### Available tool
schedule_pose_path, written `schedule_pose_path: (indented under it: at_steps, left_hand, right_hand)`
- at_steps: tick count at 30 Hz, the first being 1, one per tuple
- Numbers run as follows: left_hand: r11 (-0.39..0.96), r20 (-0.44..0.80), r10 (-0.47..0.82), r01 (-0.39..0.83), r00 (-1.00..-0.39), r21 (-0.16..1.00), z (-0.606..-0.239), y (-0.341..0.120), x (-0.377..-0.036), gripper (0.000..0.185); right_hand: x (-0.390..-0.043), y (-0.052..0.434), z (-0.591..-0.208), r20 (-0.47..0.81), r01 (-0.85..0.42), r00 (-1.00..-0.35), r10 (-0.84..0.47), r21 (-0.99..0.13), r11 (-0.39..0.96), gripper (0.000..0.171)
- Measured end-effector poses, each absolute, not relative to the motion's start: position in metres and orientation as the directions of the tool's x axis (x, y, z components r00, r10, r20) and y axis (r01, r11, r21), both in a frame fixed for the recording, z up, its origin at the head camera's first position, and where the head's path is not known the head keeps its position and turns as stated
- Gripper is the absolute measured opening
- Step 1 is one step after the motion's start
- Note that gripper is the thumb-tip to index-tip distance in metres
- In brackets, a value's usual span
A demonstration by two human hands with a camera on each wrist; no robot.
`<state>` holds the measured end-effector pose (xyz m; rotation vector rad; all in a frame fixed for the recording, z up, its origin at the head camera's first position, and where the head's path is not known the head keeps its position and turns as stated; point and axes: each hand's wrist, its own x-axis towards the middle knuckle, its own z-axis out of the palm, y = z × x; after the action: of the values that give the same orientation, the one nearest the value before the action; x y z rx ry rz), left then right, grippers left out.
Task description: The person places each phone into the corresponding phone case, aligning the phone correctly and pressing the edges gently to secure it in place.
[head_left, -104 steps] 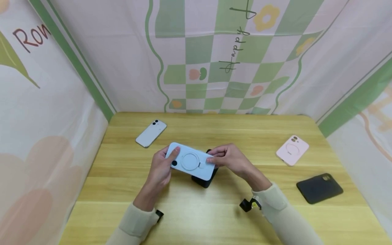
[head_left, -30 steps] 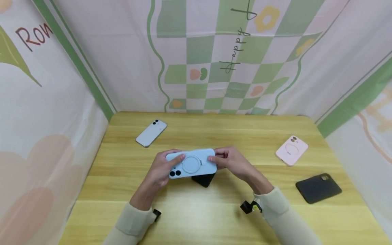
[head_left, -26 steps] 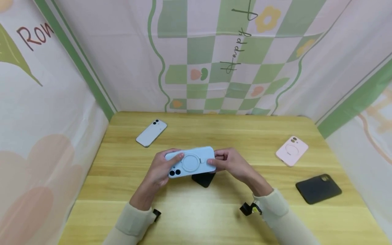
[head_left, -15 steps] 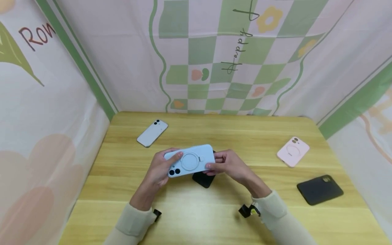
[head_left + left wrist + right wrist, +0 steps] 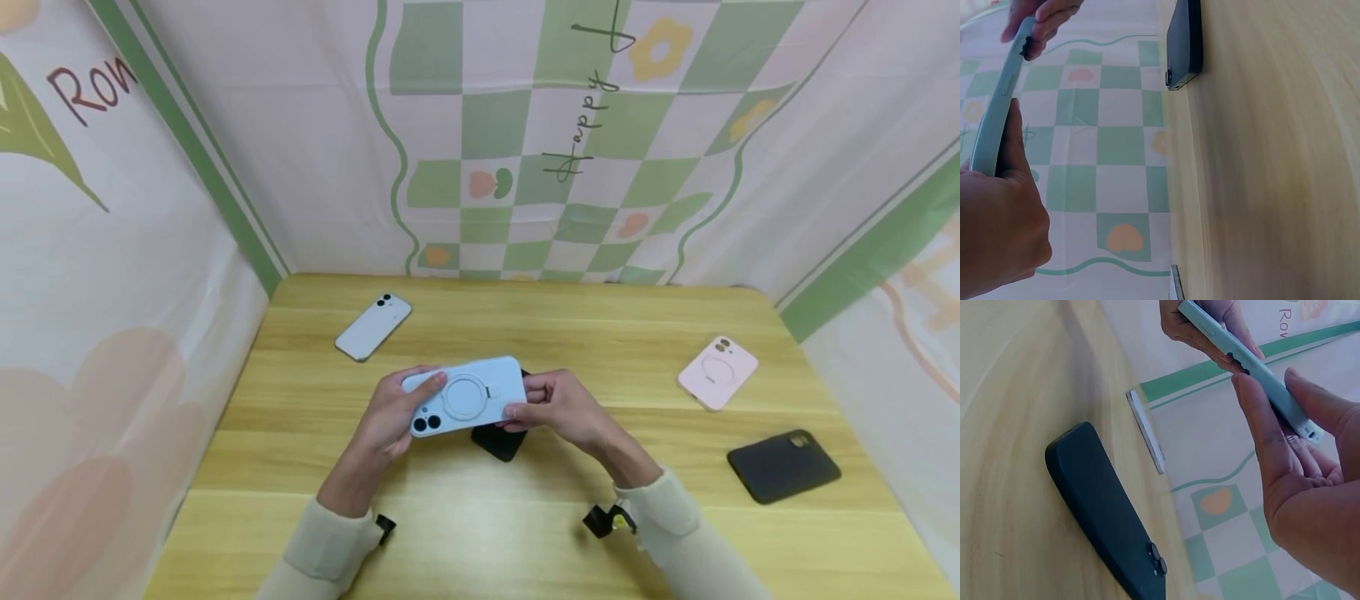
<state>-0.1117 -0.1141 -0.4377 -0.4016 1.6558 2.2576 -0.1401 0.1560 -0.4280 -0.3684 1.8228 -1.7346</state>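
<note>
Above the black phone (image 5: 498,440) lying on the wooden table (image 5: 525,533), I see the pale-blue cased phone (image 5: 465,395) held level, long axis crosswise, left hand (image 5: 390,412) and right hand (image 5: 558,404) pinching its ends.

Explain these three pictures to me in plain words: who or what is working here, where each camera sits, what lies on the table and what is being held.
No machine is at work here: a person uses two bare hands. The wide picture comes from a camera on the person's head, looking down at a wooden table. The other two come from cameras strapped to each wrist, so they show the scene sideways and close up.

The left hand and right hand hold a light blue phone in its case by the two ends, lifted above the table, back side up. Under it lies a black phone, also seen in both wrist views.

Elsewhere on the table lie a white phone at the far left, a pink case at the right, and a dark case nearer the right edge. Patterned cloth walls surround the table.
</note>
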Motion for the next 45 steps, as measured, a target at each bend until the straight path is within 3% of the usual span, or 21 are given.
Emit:
schedule_pose_path:
  at_steps: [12,22,34,39,45]
  left_hand:
    - [-0.264,-0.372,0.179,-0.408,-0.911,0.874,-0.439,-0.119,-0.112,0.037]
    - [-0.138,-0.312,0.246,-0.351,-0.918,0.926,-0.439,-0.119,-0.111,0.032]
    - [0.012,-0.273,0.380,-0.290,-0.884,0.957,-0.438,-0.122,-0.114,0.031]
    - [-0.026,-0.313,0.355,-0.344,-0.881,0.938,-0.436,-0.124,-0.115,0.033]
    - [-0.213,-0.351,0.270,-0.411,-0.897,0.886,-0.434,-0.125,-0.114,0.043]
  right_hand:
    - [-0.140,0.159,-0.431,-0.224,0.172,-0.768,-0.599,-0.974,0.144,0.036]
    - [-0.147,0.160,-0.420,-0.228,0.058,-0.805,-0.548,-0.949,0.311,0.030]
    - [-0.156,0.151,-0.403,-0.215,-0.105,-0.728,-0.651,-0.903,0.416,0.015]
    - [-0.155,0.148,-0.404,-0.228,-0.046,-0.738,-0.635,-0.922,0.384,0.014]
    - [-0.153,0.146,-0.411,-0.246,0.050,-0.789,-0.563,-0.939,0.341,0.020]
